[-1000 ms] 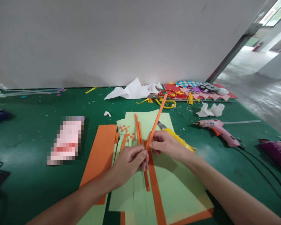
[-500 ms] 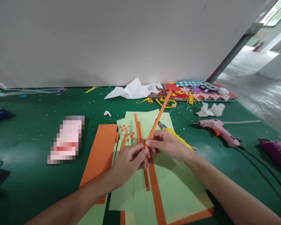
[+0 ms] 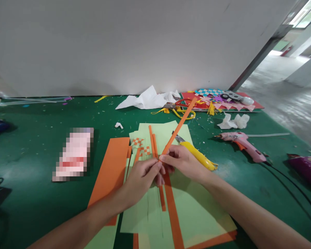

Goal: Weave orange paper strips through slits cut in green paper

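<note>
An orange paper strip (image 3: 180, 123) slants up and away to the right, pinched near its lower end by both hands. My left hand (image 3: 146, 173) is closed at that end, its thumb against the fingers. Right beside it, my right hand (image 3: 182, 159) grips the same strip between thumb and forefinger. Below them lie light green paper sheets (image 3: 199, 204) with more orange strips on top. Small orange-and-green woven pieces (image 3: 145, 150) rest just left of the strips. A yellow-handled utility knife (image 3: 199, 155) lies on the green paper behind my right hand.
Orange card (image 3: 111, 166) lies left of the green paper, with a pixelated pink item (image 3: 74, 154) farther left. A pink glue gun (image 3: 245, 143) with its cord is on the right. Scissors (image 3: 182, 112), white tissue (image 3: 147, 98) and a red board (image 3: 256, 100) sit near the wall.
The held strip's far end has swung slightly right and leans more. My right hand has shifted a little, so more of the yellow knife shows. Both hands keep their pinch.
</note>
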### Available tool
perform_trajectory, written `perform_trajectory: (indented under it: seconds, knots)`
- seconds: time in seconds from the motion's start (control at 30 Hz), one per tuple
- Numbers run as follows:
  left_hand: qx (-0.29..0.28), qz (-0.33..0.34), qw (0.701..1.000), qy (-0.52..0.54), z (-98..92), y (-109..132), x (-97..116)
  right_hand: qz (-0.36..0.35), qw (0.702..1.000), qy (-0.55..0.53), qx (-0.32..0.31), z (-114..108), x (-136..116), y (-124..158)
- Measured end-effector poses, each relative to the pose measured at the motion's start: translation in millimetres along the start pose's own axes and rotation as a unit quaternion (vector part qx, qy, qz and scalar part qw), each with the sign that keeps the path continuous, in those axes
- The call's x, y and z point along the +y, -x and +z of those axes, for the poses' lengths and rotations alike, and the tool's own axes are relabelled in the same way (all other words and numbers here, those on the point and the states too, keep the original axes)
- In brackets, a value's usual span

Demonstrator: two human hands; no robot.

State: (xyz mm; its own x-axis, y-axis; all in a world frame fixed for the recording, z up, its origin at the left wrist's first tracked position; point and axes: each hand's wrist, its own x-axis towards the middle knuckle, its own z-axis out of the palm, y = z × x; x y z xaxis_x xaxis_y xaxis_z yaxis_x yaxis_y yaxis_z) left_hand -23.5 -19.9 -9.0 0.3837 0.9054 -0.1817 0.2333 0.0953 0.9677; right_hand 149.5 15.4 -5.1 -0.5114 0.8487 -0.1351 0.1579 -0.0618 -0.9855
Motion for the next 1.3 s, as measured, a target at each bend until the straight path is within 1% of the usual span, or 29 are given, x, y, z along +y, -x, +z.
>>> perform_trajectory:
  seconds: [0.2,0.33,0.43,0.53,0.63,0.77,0.87,1.03,1.2,1.3]
  knots:
    - [-0.010,0.000,0.999,0.042,-0.3,-0.4,-0.7,-0.006,1.000,0.003,0.019,5.0,-0.7,1.2]
    - [-0.006,-0.010,0.999,0.050,-0.6,-0.9,0.1,-0.011,1.000,-0.013,0.023,3.7,1.4,-0.1]
    - [-0.007,-0.007,0.999,0.037,-1.0,-0.4,1.0,-0.003,1.000,-0.028,-0.008,-2.6,1.3,-1.6]
    - [-0.008,-0.003,1.000,0.023,-1.5,0.2,1.4,0.017,0.999,-0.020,-0.043,-9.8,-0.8,-2.2]
    - [-0.008,0.000,1.000,0.012,-1.7,0.4,0.8,0.029,0.998,-0.001,-0.052,-12.7,-1.9,-1.8]
    - [-0.026,0.001,1.000,0.007,-2.3,0.4,-0.4,0.042,0.998,0.030,-0.044,-9.9,1.3,-1.2]
    - [-0.040,-0.001,0.999,0.004,-2.9,-0.1,-0.2,0.032,0.998,0.045,-0.043,-6.6,3.0,-1.1]
    - [-0.040,0.000,0.999,-0.007,-3.3,0.0,1.0,0.021,0.998,0.053,-0.028,-6.2,-0.2,-1.1]
    - [-0.037,-0.012,0.999,-0.012,-3.5,1.5,0.9,0.022,0.997,0.073,0.012,-11.6,-2.1,-1.4]
    - [-0.037,-0.010,0.999,-0.011,-3.8,1.4,0.7,0.024,0.996,0.078,0.025,-13.5,-1.9,-1.2]
